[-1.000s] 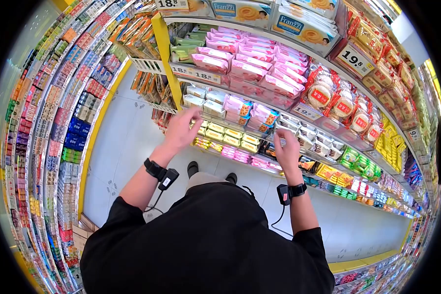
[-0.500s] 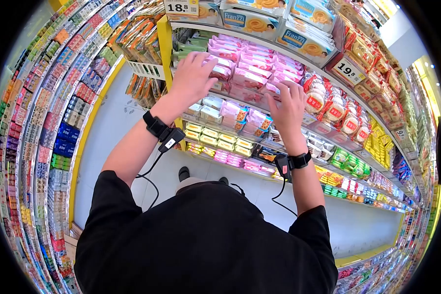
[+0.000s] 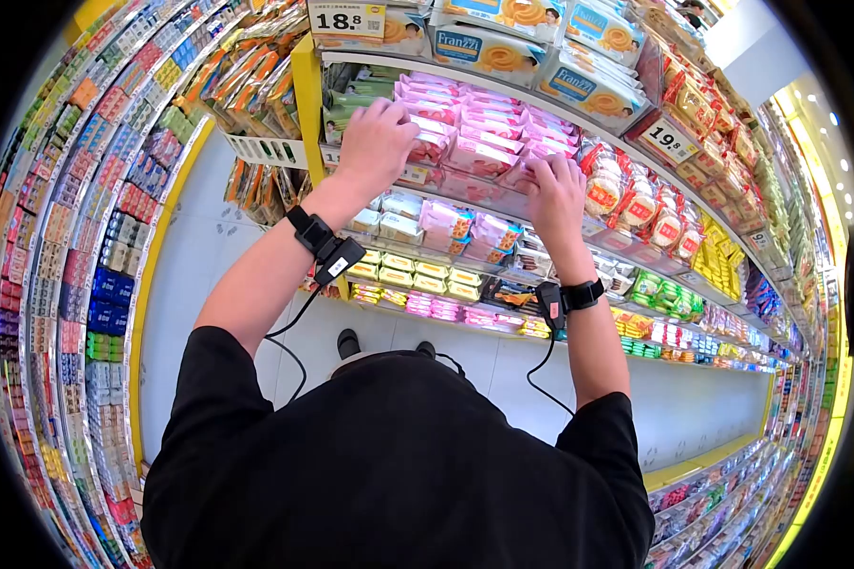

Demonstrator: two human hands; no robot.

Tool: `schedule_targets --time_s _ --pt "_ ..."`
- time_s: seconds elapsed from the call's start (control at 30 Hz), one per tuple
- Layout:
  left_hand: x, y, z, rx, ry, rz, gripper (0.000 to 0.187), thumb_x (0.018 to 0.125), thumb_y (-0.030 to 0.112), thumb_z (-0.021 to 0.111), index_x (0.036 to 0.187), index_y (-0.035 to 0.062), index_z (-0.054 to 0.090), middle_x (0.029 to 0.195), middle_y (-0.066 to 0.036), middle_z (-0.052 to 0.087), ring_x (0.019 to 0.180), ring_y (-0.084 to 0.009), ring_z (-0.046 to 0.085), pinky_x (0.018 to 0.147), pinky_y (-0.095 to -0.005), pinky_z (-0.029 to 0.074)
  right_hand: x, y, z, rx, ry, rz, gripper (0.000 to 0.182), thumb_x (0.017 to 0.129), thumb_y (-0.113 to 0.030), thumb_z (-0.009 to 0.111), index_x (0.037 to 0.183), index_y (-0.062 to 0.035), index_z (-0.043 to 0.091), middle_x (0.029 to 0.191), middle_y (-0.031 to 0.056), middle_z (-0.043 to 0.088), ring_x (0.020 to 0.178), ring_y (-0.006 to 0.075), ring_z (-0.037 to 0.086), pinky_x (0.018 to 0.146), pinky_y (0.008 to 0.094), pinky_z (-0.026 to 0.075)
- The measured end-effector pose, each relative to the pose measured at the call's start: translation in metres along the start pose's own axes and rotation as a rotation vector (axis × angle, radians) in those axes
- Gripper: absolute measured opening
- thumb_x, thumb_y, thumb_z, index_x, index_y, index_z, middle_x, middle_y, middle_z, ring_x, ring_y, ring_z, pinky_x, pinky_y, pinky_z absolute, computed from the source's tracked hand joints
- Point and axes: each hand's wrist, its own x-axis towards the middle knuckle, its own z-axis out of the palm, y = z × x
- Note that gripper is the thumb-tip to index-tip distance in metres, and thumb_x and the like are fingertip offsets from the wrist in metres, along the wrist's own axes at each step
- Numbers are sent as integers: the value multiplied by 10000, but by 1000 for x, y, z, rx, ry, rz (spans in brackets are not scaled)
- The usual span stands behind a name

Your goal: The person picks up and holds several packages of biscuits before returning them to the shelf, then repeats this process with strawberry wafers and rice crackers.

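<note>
- Left hand (image 3: 378, 140) raised to the shelf (image 3: 446, 182), fingers (image 3: 403, 112) curled over the left end of the row of pink packs (image 3: 484, 128), touching them; whether closed on one pack, cannot tell.
- Right hand (image 3: 555, 194) up at the right end of the same row, fingers bent down onto the front packs near the shelf edge; grip unclear, cannot tell if clamped.
- Pink packs stacked in overlapping rows on the shelf, between green packs (image 3: 346, 95) at the left end and red-and-white bags (image 3: 626, 194) to the right.
- Price tag (image 3: 346, 17) reading 18.8 at the upper left corner, above the left hand; another tag (image 3: 672, 140) reading 19.8 above the bags.
- Franzzi boxes (image 3: 489, 47) on the shelf above the pink packs.
- Smaller pink and white packs (image 3: 446, 220) on the shelf just below the hands.
- Black wrist strap (image 3: 311, 230) with a small device (image 3: 340, 258) and cable on the left wrist; a like device (image 3: 550, 305) on the right wrist.
- Black sleeves and torso low in view; white floor (image 3: 209, 266) beneath, shoes (image 3: 348, 341) near the shelf foot.
</note>
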Motion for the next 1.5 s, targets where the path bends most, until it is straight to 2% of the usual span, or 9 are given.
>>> schedule_targets --time_s 0.53,0.83,1.03,1.17,1.2,1.27,1.37,1.4,1.5 --pt "-5 -4 4 -176 83 64 155 832 139 807 974 80 787 1083 -68 661 1074 -296 621 905 -454 527 -8 -16 -2 -8 37 -2 259 840 -171 825 1077 -115 736 1092 35 670 1074 283 630 926 456 446" --pt "-12 -15 4 -80 -79 135 359 833 75 786 1172 63 669 1112 -106 642 1116 -330 594 957 -452 458 16 -56 -21 64 72 18 355 855 -229 840 1145 -84 698 1141 94 653 1100 316 615 946 476 437" --pt "-27 -31 -38 -392 147 9 437 857 56 790 1271 14 656 1144 -142 640 1097 -378 593 958 -463 495 30 -68 -5 53 -20 -13 384 854 -235 851 1167 -82 689 1139 85 656 1103 314 617 951 476 423" --pt "-65 -39 -53 -923 166 -432 331 964 88 758 1274 -1 682 1078 -90 626 970 -239 631 848 -368 517 39 -78 5 -57 -111 -59 377 834 -237 858 1147 -101 695 1109 61 658 1103 301 613 977 473 399" --pt "-75 -43 -57 -815 86 -511 292 1018 82 713 1289 -17 663 1099 -60 652 950 -163 637 851 -301 519 38 -76 10 -102 -112 -111 366 833 -235 854 1136 -104 695 1100 59 657 1106 300 612 975 474 397" --pt "-94 -41 -54 -1126 111 -677 282 1033 84 700 1290 -24 657 1131 -57 676 953 -152 646 873 -290 526 36 -74 19 -153 -95 -170 312 833 -215 833 1087 -119 679 1086 40 653 1138 262 616 1003 517 378" --pt "-118 -35 -60 -1534 100 -821 317 1064 99 682 1354 -17 632 1253 -67 714 1067 -151 701 974 -324 568 42 -80 4 0 -139 -97 312 837 -210 833 1095 -117 682 1074 51 649 1137 261 616 1028 509 364" --pt "-123 -29 -66 -1689 86 -869 338 1063 99 685 1377 -11 623 1274 -75 715 1100 -160 708 994 -339 574 43 -82 0 42 -67 -98 333 862 -202 842 1133 -94 681 1039 77 669 1037 294 651 959 468 437" --pt "-148 -26 -64 -2043 -41 -875 411 1064 101 693 1451 7 588 1353 -83 707 1225 -197 703 1100 -391 555 27 -97 -5 563 -178 279 343 884 -215 857 1139 -58 691 969 110 697 854 294 671 793 402 505"
